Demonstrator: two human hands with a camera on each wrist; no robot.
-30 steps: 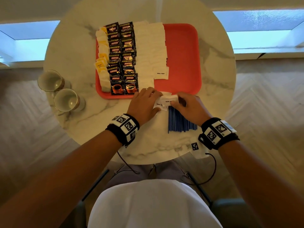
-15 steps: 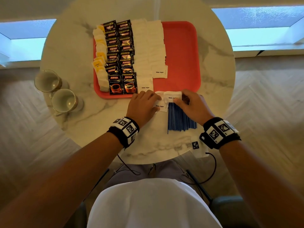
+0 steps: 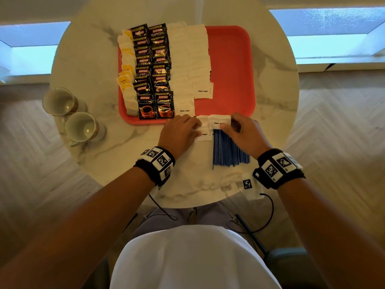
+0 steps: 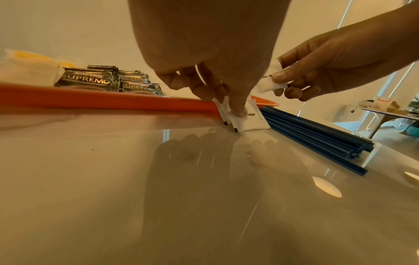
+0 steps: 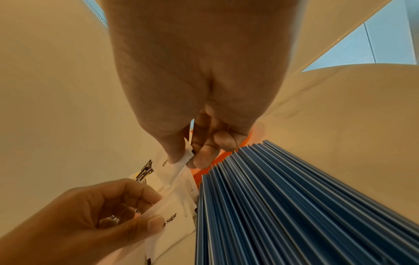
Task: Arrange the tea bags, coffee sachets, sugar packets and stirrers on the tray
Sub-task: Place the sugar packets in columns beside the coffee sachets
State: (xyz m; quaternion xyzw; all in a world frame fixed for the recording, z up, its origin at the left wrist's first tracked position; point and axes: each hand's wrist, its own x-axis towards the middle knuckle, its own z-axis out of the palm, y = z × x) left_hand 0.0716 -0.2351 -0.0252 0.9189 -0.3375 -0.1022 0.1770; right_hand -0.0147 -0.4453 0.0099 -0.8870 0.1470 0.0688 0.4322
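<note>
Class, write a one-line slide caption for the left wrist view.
Left hand holds a sugar packet on the table beside blue stirrers while the right hand pinches a second packet above it.

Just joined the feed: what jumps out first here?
The red tray at the table's far side, its left half packed with rows of black coffee sachets. At its near edge the right hand pinches one sugar packet while the left hand holds the loose packets beside the blue stirrers.

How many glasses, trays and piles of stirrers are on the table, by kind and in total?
Glasses: 2
Tray: 1
Pile of blue stirrers: 1
Total: 4
</note>
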